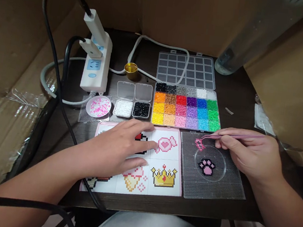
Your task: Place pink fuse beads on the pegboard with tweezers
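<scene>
My left hand lies flat with fingers spread on a sheet of pixel pictures, its fingertips beside a pink candy picture. My right hand grips pink tweezers over a clear pegboard. The tweezers' tips are at a small pink bead outline near the board's upper left; whether a bead sits between them is too small to tell. Lower on the same board lies a black and pink bead paw print. Part of the sheet is hidden under my left hand and forearm.
A compartment box of coloured beads stands behind the sheet. Near it are small boxes of white beads and black beads, a dish of pink beads, a gold cup and a power strip. A black cable crosses the left side.
</scene>
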{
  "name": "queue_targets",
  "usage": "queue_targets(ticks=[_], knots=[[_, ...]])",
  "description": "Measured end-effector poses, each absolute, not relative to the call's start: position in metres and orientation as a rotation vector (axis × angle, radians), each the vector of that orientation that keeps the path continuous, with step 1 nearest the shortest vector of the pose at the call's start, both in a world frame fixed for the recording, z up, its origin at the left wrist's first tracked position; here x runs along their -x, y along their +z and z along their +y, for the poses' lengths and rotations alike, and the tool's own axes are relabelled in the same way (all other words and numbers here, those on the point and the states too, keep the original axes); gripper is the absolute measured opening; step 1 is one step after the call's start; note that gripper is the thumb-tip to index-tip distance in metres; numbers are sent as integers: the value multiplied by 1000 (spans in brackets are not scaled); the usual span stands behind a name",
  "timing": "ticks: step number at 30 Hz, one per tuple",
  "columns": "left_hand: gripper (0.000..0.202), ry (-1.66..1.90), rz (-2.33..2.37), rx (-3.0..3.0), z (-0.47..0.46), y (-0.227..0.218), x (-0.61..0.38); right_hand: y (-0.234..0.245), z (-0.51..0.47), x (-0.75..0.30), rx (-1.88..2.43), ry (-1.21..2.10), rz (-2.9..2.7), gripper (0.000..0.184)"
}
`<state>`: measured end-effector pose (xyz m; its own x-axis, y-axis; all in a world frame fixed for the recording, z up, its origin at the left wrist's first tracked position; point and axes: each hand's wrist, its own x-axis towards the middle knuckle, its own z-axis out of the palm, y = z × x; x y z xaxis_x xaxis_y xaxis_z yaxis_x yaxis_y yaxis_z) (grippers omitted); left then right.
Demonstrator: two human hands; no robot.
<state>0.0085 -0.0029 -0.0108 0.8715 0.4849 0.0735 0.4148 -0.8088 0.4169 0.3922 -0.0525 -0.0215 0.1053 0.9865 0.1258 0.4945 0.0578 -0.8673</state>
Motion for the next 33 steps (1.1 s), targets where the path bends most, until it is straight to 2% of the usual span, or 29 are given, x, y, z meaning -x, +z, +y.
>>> queue_targets(ticks=[3, 10, 15, 20, 33], knots=[[40, 248, 665, -2647, -4, -13, -9, -22, -53, -393, 1545, 761, -1511, 18], [39, 235, 660, -2654, -4, -11, -9, -20, -53, -392, 1542, 748, -1525, 30], [40, 256, 668, -2655, -4, -14, -8, -20, -52, -392, 1543, 765, -1499, 27], [41, 257, 679, -2625, -5, -18, -7, -18, -53, -389, 1551, 761, -1495, 34], [43, 219, 762, -2543, -3, -9, -3, -15, -46, -381, 1403, 804, -1453, 21]])
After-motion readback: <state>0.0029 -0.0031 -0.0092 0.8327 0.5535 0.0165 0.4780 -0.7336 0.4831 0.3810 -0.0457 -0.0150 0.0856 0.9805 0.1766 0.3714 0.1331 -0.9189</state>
